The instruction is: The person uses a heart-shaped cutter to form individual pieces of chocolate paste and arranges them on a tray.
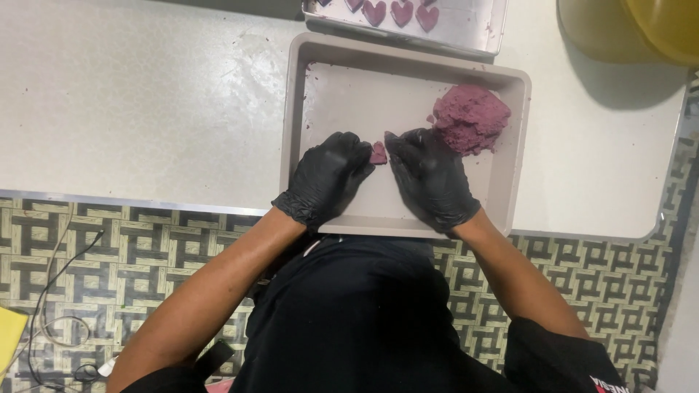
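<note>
A small piece of purple dough [378, 153] is pinched between the fingertips of the gloved left hand [328, 177] and right hand [431, 177], each grip closed on it, low over the beige tray [408, 69], apparently to shape it, beside the dough lump [471, 118].

The one camera sits on my head and looks almost straight down, close in, over my own chest and forearms to the near edge of the white surface [145, 109], with patterned floor [109, 247] showing below that edge.
</note>
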